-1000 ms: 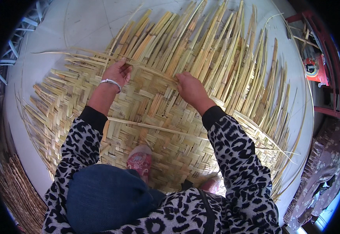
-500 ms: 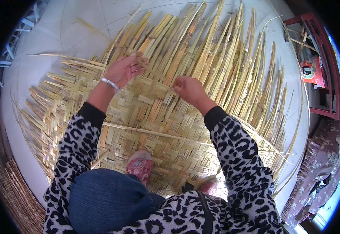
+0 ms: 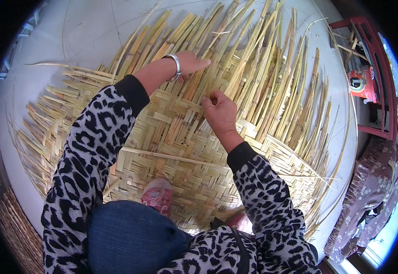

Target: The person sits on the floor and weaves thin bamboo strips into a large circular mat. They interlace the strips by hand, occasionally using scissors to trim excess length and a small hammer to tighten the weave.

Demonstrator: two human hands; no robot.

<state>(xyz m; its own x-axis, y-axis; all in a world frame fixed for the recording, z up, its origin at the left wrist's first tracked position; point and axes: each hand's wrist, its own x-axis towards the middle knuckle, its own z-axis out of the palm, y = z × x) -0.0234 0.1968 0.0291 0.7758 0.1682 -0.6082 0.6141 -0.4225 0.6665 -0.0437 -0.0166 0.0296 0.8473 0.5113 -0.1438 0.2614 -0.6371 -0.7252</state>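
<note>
Head view: pale woven bamboo-strip mat [image 3: 180, 150] is plaited near the knees, long strips [image 3: 272, 77] beyond loose; left hand [image 3: 189, 64] lies flat, right hand [image 3: 219, 112] pinches one strip.

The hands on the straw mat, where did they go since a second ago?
The left hand slid up and to the right, off the woven part and onto the loose strips, fingers flat. The right hand shifted a little toward it and closed its grip, pinching a strip at the weave's edge. The woven mat itself lay where it was, and the shoes stayed planted on it.
</note>
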